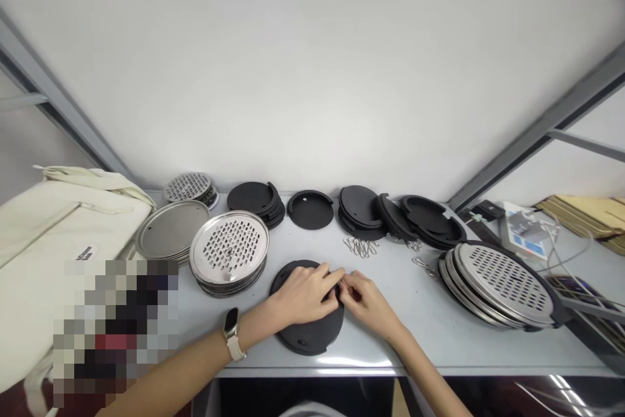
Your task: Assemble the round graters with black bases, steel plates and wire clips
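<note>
A black round disc (307, 332) lies flat on the grey table (430, 332) near its front edge. My left hand (305, 293) rests on top of the disc, fingers curled and pinched toward its right rim. My right hand (368, 303) meets it there, fingertips pinched together at the same spot on the rim. What the fingertips pinch is too small to make out. A watch sits on my left wrist (232, 332).
Stacks of perforated metal plates (229, 251) and plain metal trays (168, 231) stand left; another perforated stack (502, 283) right. Black discs (310, 209) line the back by the wall. Small wire clips (361, 246) lie mid-table. A cream bag (53, 235) is far left.
</note>
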`<state>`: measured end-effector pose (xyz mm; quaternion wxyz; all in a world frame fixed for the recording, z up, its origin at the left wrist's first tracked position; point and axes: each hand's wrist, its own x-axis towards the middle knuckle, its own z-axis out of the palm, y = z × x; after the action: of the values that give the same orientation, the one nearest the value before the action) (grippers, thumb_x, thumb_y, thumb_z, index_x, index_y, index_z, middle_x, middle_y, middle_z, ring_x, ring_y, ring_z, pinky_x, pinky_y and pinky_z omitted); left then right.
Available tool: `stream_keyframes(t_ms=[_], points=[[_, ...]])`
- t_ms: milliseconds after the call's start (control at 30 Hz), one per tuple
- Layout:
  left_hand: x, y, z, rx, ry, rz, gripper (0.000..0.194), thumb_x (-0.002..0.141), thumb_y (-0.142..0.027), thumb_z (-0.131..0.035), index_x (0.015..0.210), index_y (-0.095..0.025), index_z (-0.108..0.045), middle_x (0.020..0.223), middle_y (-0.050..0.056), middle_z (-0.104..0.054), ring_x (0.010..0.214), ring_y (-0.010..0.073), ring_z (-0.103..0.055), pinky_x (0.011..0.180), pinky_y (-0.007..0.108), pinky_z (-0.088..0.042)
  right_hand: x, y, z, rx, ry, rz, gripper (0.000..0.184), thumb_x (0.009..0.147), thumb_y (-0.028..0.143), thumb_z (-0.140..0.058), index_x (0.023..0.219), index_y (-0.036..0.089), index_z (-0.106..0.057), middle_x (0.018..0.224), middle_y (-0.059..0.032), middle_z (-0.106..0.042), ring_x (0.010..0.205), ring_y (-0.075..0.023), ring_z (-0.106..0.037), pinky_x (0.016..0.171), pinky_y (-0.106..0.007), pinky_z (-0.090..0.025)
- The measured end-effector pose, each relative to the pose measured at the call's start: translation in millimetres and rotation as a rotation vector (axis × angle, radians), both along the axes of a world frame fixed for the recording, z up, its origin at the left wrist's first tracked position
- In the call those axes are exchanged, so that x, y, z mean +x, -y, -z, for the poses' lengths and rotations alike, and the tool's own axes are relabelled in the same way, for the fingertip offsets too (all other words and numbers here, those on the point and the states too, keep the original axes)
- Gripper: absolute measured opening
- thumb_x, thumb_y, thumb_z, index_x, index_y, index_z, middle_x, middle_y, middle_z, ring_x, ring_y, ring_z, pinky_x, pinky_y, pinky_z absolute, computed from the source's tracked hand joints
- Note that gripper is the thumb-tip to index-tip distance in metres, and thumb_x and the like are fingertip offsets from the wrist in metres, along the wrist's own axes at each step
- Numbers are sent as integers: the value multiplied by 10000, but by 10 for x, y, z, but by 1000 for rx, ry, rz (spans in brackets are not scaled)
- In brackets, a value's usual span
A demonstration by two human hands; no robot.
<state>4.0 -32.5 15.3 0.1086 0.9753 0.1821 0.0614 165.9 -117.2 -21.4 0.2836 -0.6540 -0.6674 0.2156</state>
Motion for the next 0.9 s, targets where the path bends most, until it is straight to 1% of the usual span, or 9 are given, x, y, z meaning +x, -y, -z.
stream_keyframes(t_ms=[67, 133, 300, 367, 433, 533, 600, 767, 900], points=[[2, 1, 11, 5, -8, -21, 261, 852, -260, -425, 1103, -227, -488, 938, 40, -567, 752, 197, -616, 631, 292, -455, 2, 6, -3, 3, 5, -12, 249, 873, 176, -383, 632, 211, -334, 558, 32, -391, 611, -156, -431, 583, -276, -346], [10, 4, 17, 14, -7, -28, 194, 846, -256, -431, 1018, -209, -507, 924, 38, -564, 745, 193, -611, 630, 291, -455, 4, 17, -6, 11, 9, -16, 260, 891, 187, -374, 635, 211, -332, 562, 32, -391, 610, -155, -433, 584, -276, -348], [29, 8, 3, 27, -6, -42, 166, 841, -265, -425, 975, -197, -495, 927, 40, -550, 729, 187, -599, 615, 290, -458, 0, 46, -10, 24, 8, -9, 295, 926, 214, -361, 638, 212, -296, 575, 30, -395, 633, -161, -448, 615, -284, -358], [33, 7, -1, 19, 0, -45, 196, 838, -264, -423, 1010, -195, -488, 958, 47, -543, 730, 187, -599, 607, 290, -462, -3, 52, -11, 28, 9, -7, 290, 930, 210, -358, 644, 213, -306, 581, 28, -408, 633, -164, -451, 623, -287, -364], [33, 5, 3, -5, 27, -33, 277, 840, -252, -418, 1108, -198, -460, 1014, 54, -539, 759, 192, -604, 615, 293, -471, -6, 53, -14, 38, 18, -1, 279, 929, 202, -359, 652, 213, -329, 593, 22, -429, 637, -167, -454, 623, -290, -366], [24, 0, 15, -50, 79, -1, 462, 846, -234, -414, 1299, -201, -327, 1120, 73, -533, 856, 208, -610, 677, 313, -492, -6, 55, -27, 54, 31, -3, 271, 926, 187, -361, 656, 209, -355, 604, 15, -445, 637, -169, -450, 625, -295, -367], [17, -8, 23, -75, 89, 29, 526, 853, -241, -419, 1354, -202, -262, 1173, 86, -527, 907, 217, -609, 717, 324, -498, -4, 57, -39, 52, 28, -12, 276, 923, 176, -359, 649, 207, -364, 603, 12, -445, 631, -167, -445, 623, -297, -367], [10, -56, 48, -148, 101, 68, 407, 913, -252, -387, 1315, -218, -337, 1228, 67, -546, 1021, 212, -598, 807, 323, -491, 3, 63, -61, 38, 26, -18, 274, 925, 187, -364, 652, 208, -371, 593, 12, -437, 639, -171, -447, 609, -295, -364], [15, -98, 73, -245, 147, 70, 451, 895, -236, -435, 1335, -259, -336, 1299, 40, -527, 1071, 189, -586, 896, 319, -462, 11, 65, -59, 49, 26, -31, 275, 921, 185, -364, 647, 207, -384, 598, 10, -455, 632, -168, -451, 617, -294, -372]])
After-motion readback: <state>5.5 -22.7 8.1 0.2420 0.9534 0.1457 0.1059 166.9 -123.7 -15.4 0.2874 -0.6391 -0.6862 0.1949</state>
